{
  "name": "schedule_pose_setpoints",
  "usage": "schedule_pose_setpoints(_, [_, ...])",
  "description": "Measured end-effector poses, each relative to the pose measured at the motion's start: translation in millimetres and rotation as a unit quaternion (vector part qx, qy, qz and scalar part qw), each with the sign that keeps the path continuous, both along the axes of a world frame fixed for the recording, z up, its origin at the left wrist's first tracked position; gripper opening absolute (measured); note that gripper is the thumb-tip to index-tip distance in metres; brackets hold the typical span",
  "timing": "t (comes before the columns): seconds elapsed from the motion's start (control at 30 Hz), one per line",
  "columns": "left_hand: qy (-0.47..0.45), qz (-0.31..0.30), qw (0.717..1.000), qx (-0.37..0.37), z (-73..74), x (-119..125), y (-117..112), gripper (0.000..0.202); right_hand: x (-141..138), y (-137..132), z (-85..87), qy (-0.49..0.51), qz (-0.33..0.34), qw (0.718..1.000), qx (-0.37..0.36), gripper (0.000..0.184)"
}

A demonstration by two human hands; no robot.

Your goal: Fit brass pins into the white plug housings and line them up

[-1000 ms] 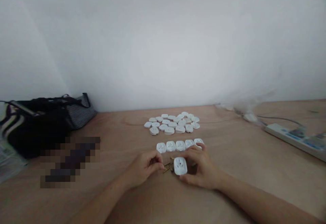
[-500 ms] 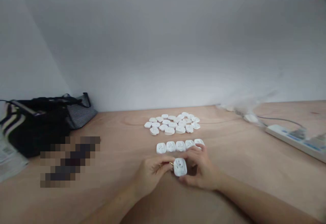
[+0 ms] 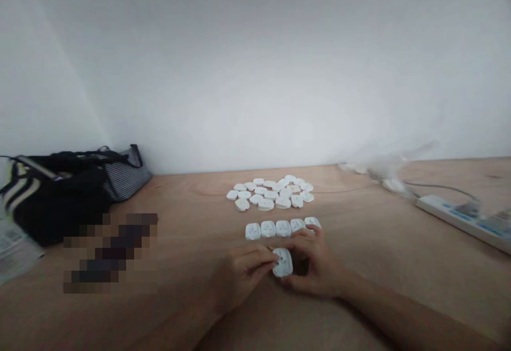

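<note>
Resting at left on the worktop is a black bag; next, the left hand, fingertips at a white socket piece — whether pinching anything, I cannot tell — then that piece, just nearer than a row of five, gripped by the right hand.

We saw a table with a wood-grained brown top. On its far middle lay a loose cluster of white pieces, and nearer to us, a straight row of five white pieces. To the left we had a black bag with pale stripes, a clear packet by the edge of our view, and a dark item blurred into blocks. To the right lay a white power strip, a grey cable and, farther off, crumpled clear plastic.
</note>
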State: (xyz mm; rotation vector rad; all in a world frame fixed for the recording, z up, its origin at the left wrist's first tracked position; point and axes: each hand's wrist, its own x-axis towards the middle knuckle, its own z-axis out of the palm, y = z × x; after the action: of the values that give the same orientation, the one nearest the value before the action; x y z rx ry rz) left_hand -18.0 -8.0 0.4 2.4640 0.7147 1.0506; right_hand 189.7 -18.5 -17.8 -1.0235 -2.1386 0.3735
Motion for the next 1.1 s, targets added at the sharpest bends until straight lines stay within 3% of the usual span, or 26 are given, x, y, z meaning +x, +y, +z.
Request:
schedule_pose_setpoints(0.33, [-0.02, -0.05, 0.994, 0.097, -2.1, -1, 4, 0.018, 1, 1, -1.5, -0.007, -0.001, 1.0, 0.004, 0.038])
schedule_pose_setpoints(0.63, [0.078, -0.067, 0.98, 0.169, 0.3, -7, 6, 0.025, 1, -1, -0.3, 0.0, 0.009, 1.0, 0.008, 0.04])
schedule_pose_setpoints(0.77, [0.041, -0.017, 0.98, 0.195, 0.9, -7, 6, 0.025, 3, 0, -1.6, 0.0, 0.006, 1.0, 0.003, 0.044])
schedule_pose_setpoints(0.9, [0.044, 0.059, 0.991, 0.109, 3.4, -20, 17, 0.015, 4, 1, -4.4, -0.01, -0.005, 1.0, -0.011, 0.048])
schedule_pose_setpoints(1.1, [0.136, 0.083, 0.985, -0.069, 4.3, -46, 36, 0.013, 5, 2, -5.4, -0.022, -0.001, 1.0, -0.016, 0.049])
